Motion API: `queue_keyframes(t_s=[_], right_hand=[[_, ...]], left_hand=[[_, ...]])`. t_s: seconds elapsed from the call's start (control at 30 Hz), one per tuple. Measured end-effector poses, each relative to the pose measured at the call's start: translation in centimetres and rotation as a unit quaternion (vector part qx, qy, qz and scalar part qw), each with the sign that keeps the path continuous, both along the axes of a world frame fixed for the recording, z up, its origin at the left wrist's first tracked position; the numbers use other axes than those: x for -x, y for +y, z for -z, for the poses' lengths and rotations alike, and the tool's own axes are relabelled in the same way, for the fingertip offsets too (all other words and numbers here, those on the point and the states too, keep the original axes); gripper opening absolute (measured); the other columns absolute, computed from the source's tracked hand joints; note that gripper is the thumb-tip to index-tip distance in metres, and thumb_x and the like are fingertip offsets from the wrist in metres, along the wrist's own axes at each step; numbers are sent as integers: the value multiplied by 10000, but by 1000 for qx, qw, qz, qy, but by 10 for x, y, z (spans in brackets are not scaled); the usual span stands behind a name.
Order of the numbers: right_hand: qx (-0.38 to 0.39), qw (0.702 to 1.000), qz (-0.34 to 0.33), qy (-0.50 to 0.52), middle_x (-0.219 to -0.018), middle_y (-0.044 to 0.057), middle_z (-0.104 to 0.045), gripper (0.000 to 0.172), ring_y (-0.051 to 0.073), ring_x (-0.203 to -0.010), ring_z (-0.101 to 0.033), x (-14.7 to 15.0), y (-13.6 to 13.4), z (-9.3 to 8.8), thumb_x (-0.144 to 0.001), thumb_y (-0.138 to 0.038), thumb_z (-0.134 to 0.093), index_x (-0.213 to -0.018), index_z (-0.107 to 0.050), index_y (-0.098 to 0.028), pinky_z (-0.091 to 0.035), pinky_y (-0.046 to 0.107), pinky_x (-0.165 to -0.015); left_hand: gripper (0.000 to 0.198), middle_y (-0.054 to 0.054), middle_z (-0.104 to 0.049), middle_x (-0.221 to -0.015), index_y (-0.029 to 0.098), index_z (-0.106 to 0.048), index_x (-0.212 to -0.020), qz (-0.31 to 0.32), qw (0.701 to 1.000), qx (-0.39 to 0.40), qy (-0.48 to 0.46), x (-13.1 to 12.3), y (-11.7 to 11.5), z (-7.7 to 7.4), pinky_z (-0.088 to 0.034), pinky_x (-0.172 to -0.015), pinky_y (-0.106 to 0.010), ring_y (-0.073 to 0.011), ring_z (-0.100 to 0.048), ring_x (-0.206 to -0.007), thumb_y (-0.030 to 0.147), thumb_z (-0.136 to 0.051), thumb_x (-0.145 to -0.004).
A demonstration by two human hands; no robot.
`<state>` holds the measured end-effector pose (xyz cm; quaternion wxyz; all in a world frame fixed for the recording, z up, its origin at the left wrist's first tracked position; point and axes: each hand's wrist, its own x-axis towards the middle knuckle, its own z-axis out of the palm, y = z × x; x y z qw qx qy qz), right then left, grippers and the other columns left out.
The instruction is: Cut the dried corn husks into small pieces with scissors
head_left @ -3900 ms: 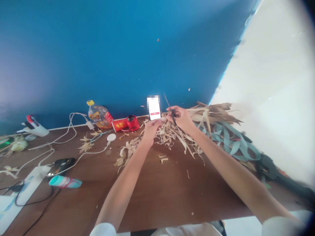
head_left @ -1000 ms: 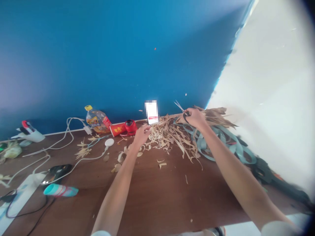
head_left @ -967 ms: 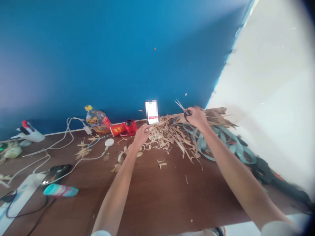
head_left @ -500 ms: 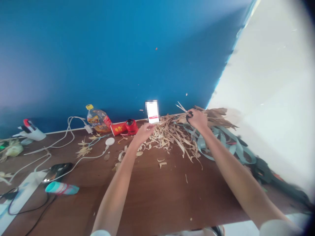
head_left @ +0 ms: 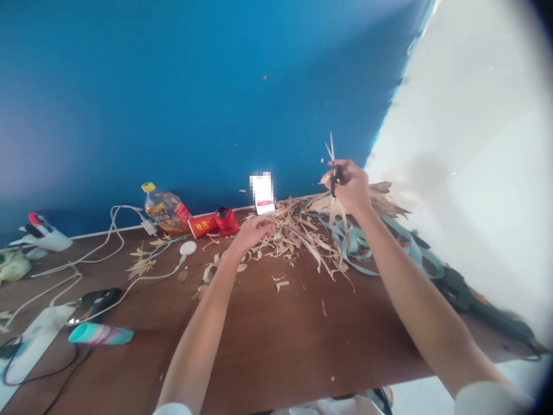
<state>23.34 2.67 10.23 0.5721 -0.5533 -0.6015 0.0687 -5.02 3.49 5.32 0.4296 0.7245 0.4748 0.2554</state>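
Note:
My right hand is raised above the far side of the brown table, closed round black-handled scissors whose blades point up. It also pinches a long dry leaf strip that hangs down toward the pile. My left hand rests with curled fingers on the heap of pale dried leaf strips, just in front of a phone propped against the blue wall. What the left fingers grip, if anything, is hidden among the scraps.
Grey-green straps and dark dry leaves lie at the right by the white wall. A drink bottle, red cup and red tape roll sit at the back. White cables, a power strip and a teal tube lie left.
My right hand has lifted up from the pile with the scissors, pulling a long leaf strip with it. My left hand has stayed on the scraps near the phone.

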Motion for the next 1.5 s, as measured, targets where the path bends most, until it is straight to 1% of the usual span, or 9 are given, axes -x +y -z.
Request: queue_keyframes(t_s=[0.2, 0.33, 0.43, 0.6, 0.83, 1.1, 1.27, 1.4, 1.5], right_hand=[[-60, 998, -36, -11, -914, 14, -661, 361, 175, -823, -631, 11, -16, -20, -785, -320, -623, -1132, -538, -270, -505, 294, -716], [-26, 999, -46, -9, -906, 19, -659, 375, 180, -819, -636, 9, -14, -18, -755, -258, -644, -1120, -557, -251, -510, 290, -690], [-10, 997, -63, 34, -839, 11, -654, 351, 163, -741, -627, 6, -10, -16, -736, -279, -675, -1074, -587, -239, -509, 284, -649], [-78, 980, -125, 132, -784, -10, -633, 341, 122, -685, -606, 8, -14, -23, -732, -324, -704, -1044, -597, -237, -513, 270, -657], [-92, 957, -219, 165, -786, -11, -614, 378, 133, -680, -591, 29, -27, -32, -725, -395, -718, -1058, -584, -280, -508, 294, -650], [8, 918, -364, 157, -734, -29, -597, 427, 122, -642, -572, 52, -39, -32, -686, -422, -750, -1055, -609, -260, -476, 268, -608], [39, 884, -431, 178, -685, -33, -588, 456, 103, -577, -539, 59, -41, -30, -690, -419, -757, -1071, -599, -224, -449, 250, -551], [47, 885, -420, 194, -691, -22, -595, 405, 102, -586, -543, 62, -37, -27, -698, -395, -756, -1025, -617, -202, -442, 247, -553], [47, 893, -397, 206, -702, -14, -613, 368, 94, -574, -536, 61, -33, -24, -713, -358, -744, -1021, -624, -196, -421, 238, -526]], left_hand=[[447, -88, -633, -1185, 208, -589, -1202, -4, 1000, 5, -3, -5, -5, -1, -495, -718, -262, -177, -649, -868, 374, -582, -786], [444, -89, -636, -1182, 204, -622, -1164, 28, 999, -18, 11, -8, -8, -4, -500, -776, -288, -199, -635, -922, 383, -636, -757], [370, -78, -663, -1123, 200, -668, -1071, 48, 997, -60, 24, -12, -10, -5, -496, -818, -323, -210, -627, -923, 408, -630, -768], [367, -90, -665, -1075, 177, -661, -1034, 47, 993, -104, -32, -20, -12, -4, -493, -843, -348, -207, -621, -917, 458, -593, -808], [793, -161, -469, -1371, 264, -363, -1407, 53, 986, -38, -154, -33, -17, 3, -527, -798, -367, -223, -608, -989, 439, -721, -721], [1041, -155, -378, -1421, 358, -180, -1465, -5, 966, -31, -256, -45, -15, 16, -545, -743, -349, -157, -611, -874, 365, -802, -632], [869, -136, -539, -1257, 244, -365, -1406, 6, 971, -80, -223, -42, -18, 9, -524, -713, -283, -154, -612, -845, 399, -778, -656], [522, -81, -650, -950, 167, -566, -1208, 35, 978, -109, -177, -41, -20, 6, -476, -623, -231, -133, -601, -722, 454, -646, -779], [462, -49, -647, -809, 164, -587, -1149, 39, 982, -101, -155, -42, -18, 8, -441, -552, -220, -124, -585, -633, 465, -612, -799]])
